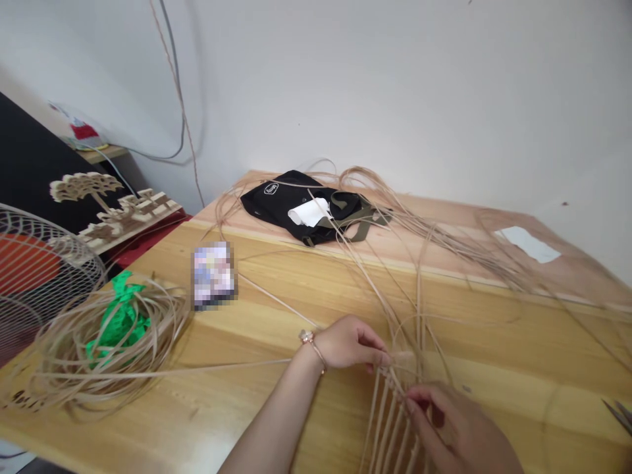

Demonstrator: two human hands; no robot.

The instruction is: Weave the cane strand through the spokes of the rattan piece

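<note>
My left hand (348, 342) pinches a pale cane strand at the top edge of a woven rattan piece (390, 421), which lies on the wooden table (247, 329) at the bottom of the view. My right hand (457, 428) grips the same weave from the right, its fingers among the upright strands. Long loose strands rise from the weave and spread across the table. A thin strand runs left towards a coil of rattan cane (106, 372), which is bound with a green tie (118, 322). The lower part of the weave is cut off by the frame's edge.
A black bag (291, 207) with a white paper roll lies at the table's far end, tangled in cane strands. A white paper sheet (528, 243) lies at the back right. Scissor blades (617, 416) poke in at the right edge. A wire-guarded fan (34, 276) stands at the left, near a blurred object (213, 275).
</note>
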